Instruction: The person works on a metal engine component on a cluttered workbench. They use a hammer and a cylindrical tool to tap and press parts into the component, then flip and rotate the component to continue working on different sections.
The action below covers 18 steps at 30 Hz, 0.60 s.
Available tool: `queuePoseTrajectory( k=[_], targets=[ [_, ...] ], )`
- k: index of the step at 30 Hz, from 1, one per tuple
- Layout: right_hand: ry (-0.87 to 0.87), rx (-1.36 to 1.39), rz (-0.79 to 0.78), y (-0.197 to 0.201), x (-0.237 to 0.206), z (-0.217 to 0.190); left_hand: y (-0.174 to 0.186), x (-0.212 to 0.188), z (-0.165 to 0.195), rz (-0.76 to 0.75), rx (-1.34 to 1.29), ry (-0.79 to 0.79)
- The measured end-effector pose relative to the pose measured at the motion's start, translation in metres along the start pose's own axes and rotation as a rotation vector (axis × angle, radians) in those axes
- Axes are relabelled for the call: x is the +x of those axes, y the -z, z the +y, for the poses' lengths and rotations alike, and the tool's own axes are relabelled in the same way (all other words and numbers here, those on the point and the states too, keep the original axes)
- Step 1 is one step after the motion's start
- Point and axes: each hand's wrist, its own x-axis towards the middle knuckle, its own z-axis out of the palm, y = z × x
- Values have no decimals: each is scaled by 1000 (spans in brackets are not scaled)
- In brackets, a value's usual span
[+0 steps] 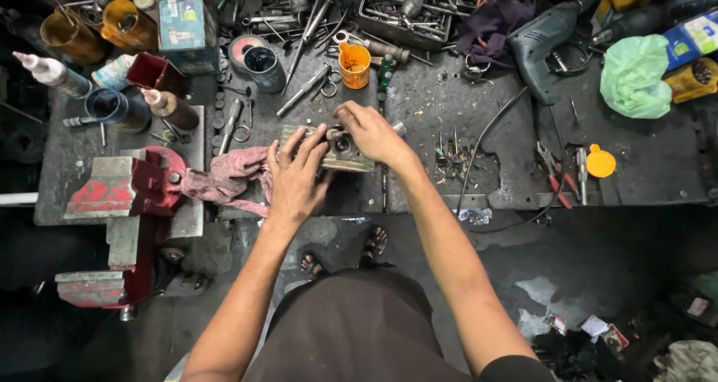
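A grey metal engine part (345, 151) with a round bore lies on the dark workbench (449, 105) near its front edge. My left hand (297, 176) rests flat on the part's left side, fingers spread over it. From above, my right hand (370, 131) covers its top right, fingers curled down onto the metal. Whether a small tool sits in my right hand is hidden. A pink rag (228, 176) lies just left of the part.
A red bench vise (123, 195) is bolted at the left front. Bottles, cans, an orange cup (354, 65), wrenches and loose tools crowd the back. A grey power drill (542, 41), green plastic bag (636, 75), pliers (553, 174) and orange lid (600, 161) lie right.
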Motion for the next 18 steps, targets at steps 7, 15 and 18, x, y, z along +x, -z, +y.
queuePoseTrajectory(
  k=[7, 15, 18],
  targets=[
    [12, -22, -8, 1, -5, 3, 9, 1, 6, -49, -140, -7],
    [-138, -2, -10, 0, -4, 2, 12, 6, 0, -111, -213, -28],
    [-46, 36, 68, -2, -3, 2, 11, 8, -1, -80, -44, -36]
  ],
)
